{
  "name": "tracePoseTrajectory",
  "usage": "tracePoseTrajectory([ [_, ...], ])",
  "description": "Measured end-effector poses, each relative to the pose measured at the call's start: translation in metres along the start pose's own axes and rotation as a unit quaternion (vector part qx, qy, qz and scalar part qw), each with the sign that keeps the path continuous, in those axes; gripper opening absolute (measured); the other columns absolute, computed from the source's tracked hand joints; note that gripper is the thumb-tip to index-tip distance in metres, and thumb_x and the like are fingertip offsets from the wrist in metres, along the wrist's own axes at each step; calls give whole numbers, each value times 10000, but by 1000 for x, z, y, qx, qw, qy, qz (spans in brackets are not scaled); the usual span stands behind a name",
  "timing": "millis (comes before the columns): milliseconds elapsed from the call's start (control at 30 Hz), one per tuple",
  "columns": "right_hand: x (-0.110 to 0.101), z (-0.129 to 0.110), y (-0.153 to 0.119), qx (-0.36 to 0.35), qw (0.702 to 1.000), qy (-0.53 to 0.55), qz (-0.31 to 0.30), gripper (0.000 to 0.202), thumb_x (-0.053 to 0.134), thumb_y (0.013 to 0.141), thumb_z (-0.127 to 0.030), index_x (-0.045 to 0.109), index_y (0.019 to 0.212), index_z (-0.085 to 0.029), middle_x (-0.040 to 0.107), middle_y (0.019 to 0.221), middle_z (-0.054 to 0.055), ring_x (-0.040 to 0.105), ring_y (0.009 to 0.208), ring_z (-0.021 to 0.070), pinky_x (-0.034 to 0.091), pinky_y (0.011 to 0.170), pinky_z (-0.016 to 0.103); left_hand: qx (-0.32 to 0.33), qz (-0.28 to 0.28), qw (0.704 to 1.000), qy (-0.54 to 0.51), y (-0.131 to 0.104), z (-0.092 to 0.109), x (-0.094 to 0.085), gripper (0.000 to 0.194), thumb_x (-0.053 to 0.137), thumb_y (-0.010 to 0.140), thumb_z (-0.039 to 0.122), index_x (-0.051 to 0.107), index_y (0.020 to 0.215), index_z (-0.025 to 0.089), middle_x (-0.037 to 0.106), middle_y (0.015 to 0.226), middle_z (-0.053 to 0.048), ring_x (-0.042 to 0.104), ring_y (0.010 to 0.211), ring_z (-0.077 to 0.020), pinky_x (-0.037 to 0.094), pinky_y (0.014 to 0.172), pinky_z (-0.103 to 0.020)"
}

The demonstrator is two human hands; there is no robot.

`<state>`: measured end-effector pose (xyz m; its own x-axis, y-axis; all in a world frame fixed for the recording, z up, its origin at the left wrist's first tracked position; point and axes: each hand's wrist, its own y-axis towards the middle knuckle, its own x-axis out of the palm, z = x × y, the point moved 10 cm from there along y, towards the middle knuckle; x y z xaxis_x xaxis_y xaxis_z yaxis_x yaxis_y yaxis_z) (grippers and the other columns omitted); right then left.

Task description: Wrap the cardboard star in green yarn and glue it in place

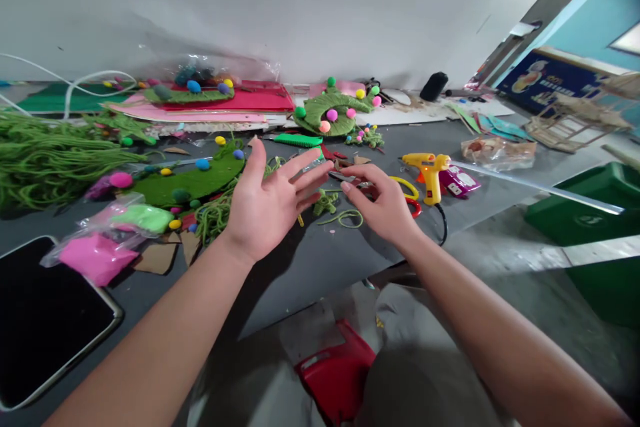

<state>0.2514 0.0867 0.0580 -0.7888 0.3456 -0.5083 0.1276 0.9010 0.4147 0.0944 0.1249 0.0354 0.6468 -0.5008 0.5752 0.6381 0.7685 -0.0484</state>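
1. The left hand (pixel 267 210) is spread, palm turned up and fingers stretched toward the right hand, with nothing visible in the palm. Relaxed, slightly apart fingers like these seem best for light, fibrous material.
2. The right hand (pixel 377 200) is bent, thumb and forefinger close together. Whether anything is pinched between them cannot be made out; a thin metal piece near the tips may belong to the scissors (pixel 414 205).
3. The scissors lie just beyond the right hand, partly hidden by it, the red and yellow loops to its right. The person would do well to reach them by those loops rather than by the metal.
4. A yarn scrap (pixel 328 202) lies on the table (pixel 295 280) between and below the hands, its loose loop nearer the right. A light pinch should suit it; a hard tug could tangle or fray the strand.
5. The glue gun (pixel 429 173) rests to the right of the scissors, its nozzle pointing left. It may be hot, so the right wrist should pass clear of nozzle and cord.
6. The leaf (pixel 175 185), with pompoms along its edge, lies left of the left hand; a sweeping forearm could knock them.
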Motion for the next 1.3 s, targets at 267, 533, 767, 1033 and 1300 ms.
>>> tracePoseTrajectory([
  [267,2,-35,-9,-87,995,-11,43,190,856,851,-300,748,995,-237,729,1060,43,681,1069,211,541,941,380,-48,-54,997,38,-4,-21,23,964,137,952,886,685,1394,227,642,1484,-50,283,1602,-382,200,1302,-547],
  [533,16,-24,-5,-26,994,102,-3,87,767,895,-248,704,846,-214,674,896,-7,635,788,123,530,723,274,-41,-97,993,55,-6,-32,32,817,209,998,828,646,1439,296,604,1528,16,280,1615,-329,223,1330,-507],
  [767,3,-12,-5,63,993,99,-2,195,608,1017,-361,600,866,-238,585,752,-18,571,664,124,511,650,273,-66,-99,991,56,-7,-38,31,831,301,921,911,747,1267,301,570,1571,18,319,1601,-335,212,1347,-545],
  [1033,-21,-5,-1,29,997,73,26,480,560,1061,-447,464,639,-240,458,556,-32,459,515,117,376,541,300,-86,-71,991,72,-6,-42,23,869,339,893,930,748,1264,259,619,1519,-48,398,1551,-393,247,1305,-608],
  [1300,-32,-3,0,35,996,66,58,232,608,1008,-339,633,800,-238,616,664,-15,607,640,145,500,664,310,-86,-68,992,70,-6,-37,23,946,257,883,957,758,1248,243,660,1462,-73,414,1537,-403,249,1299,-617],
])
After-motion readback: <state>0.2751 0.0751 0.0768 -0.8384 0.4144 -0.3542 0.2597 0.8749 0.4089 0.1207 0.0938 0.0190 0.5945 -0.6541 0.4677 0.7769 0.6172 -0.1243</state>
